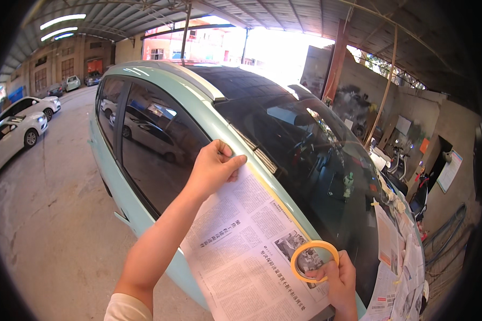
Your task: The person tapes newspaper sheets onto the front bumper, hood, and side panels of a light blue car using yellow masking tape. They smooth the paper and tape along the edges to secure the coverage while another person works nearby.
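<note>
Pale green car [124, 190] stands before us, with a newspaper [238, 241] whose taped long edge slants along the windshield pillar [277, 187] from our left hand [214, 168], pinching its far corner, to our right hand [341, 281], gripping the yellow tape roll [316, 244].

Newspaper sheet [246, 251]: pale, densely printed, is lying nearly flat at 6 o'clock; I am pinching its 12 o'clock end. Yellow tape strip [278, 203] is edging it, running from 11 toward 5 o'clock. Tape roll [316, 244]: yellow, hollow ring; I am holding it at 5 o'clock.
</note>
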Available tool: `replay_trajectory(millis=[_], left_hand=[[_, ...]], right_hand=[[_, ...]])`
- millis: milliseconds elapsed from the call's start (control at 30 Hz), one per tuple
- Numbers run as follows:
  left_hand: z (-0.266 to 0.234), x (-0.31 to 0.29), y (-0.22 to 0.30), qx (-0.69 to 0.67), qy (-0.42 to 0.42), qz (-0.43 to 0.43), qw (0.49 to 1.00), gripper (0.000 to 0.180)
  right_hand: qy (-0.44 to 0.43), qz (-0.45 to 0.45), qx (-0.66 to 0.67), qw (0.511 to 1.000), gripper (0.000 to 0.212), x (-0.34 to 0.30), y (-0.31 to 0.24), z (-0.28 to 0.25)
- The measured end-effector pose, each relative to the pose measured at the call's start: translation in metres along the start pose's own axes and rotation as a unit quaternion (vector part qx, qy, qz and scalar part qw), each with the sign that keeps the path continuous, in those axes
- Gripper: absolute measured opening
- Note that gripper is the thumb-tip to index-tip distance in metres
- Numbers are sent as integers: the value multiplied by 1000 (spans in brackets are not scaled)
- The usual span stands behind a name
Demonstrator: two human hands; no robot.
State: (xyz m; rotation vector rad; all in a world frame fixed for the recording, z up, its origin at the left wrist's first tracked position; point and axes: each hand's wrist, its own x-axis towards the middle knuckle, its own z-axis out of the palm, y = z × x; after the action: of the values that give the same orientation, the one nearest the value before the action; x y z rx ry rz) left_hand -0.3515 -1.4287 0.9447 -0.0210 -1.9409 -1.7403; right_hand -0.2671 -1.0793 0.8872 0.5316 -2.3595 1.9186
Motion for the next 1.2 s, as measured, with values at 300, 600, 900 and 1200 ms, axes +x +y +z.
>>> replay_trajectory(millis=[300, 600, 900, 1200], left_hand=[[33, -59, -21, 415, 45, 400, 816, 60], [38, -73, -15, 487, 50, 339, 803, 85], [40, -73, -12, 510, 49, 343, 788, 86], [41, -75, -9, 529, 48, 345, 774, 85]], right_hand=[[4, -29, 23, 999, 13, -2, 11, -2], [30, -66, 90, 993, 28, -16, 18, -11], [-21, -69, -16, 997, 28, -19, 22, -30], [-26, -12, -31, 999, 30, -13, 16, -28]])
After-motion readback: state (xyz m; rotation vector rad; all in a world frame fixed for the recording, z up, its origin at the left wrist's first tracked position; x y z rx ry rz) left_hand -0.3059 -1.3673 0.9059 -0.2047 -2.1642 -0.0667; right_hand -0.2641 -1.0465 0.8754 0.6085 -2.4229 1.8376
